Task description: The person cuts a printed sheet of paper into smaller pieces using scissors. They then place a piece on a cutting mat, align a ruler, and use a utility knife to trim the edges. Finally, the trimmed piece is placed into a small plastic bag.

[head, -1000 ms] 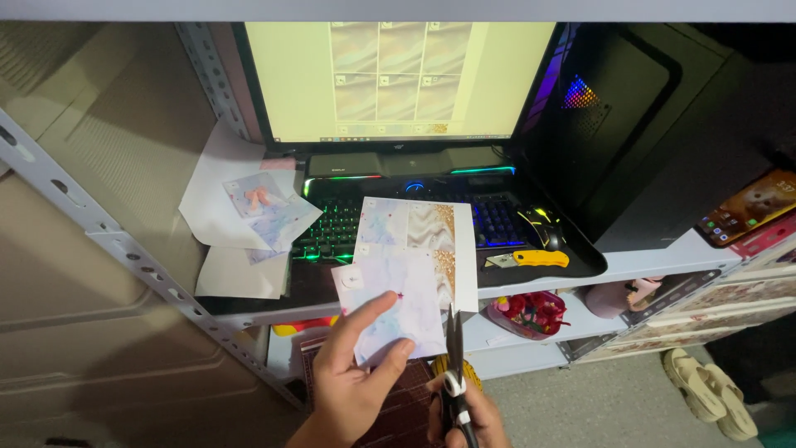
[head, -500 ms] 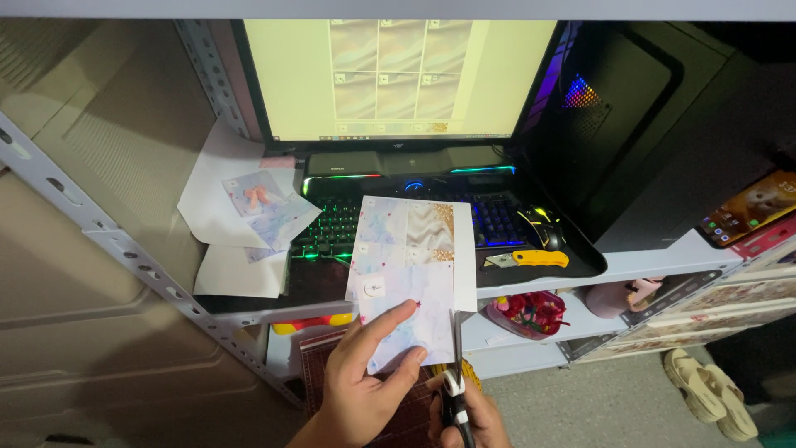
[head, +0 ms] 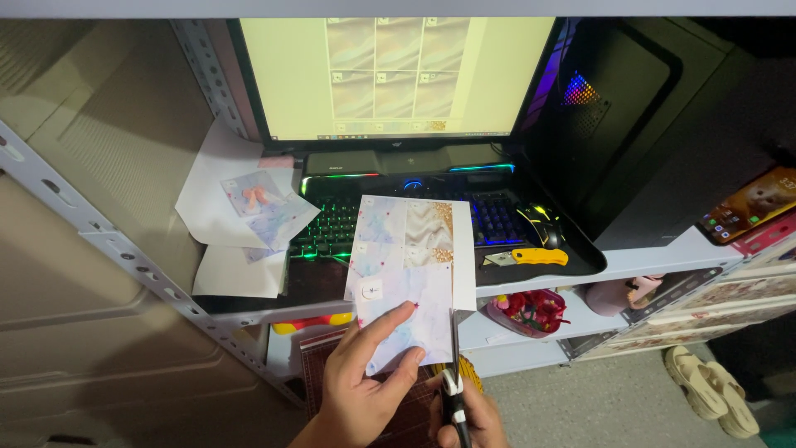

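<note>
My left hand holds a printed sheet of paper by its lower left part, thumb and fingers on the pastel panel. The sheet shows several pastel and gold panels and a white right margin. My right hand grips a pair of scissors at the bottom of the view. The blades point up and sit in a cut along the sheet's right side, between the printed panels and the white margin.
Behind the sheet are a lit keyboard, a monitor, a mouse and a yellow utility knife on a grey shelf. Cut paper pieces lie at left. A computer case stands at right.
The scissors have moved up along the sheet's right side, so the cut is longer. My left hand has shifted its hold on the lower panel slightly.
</note>
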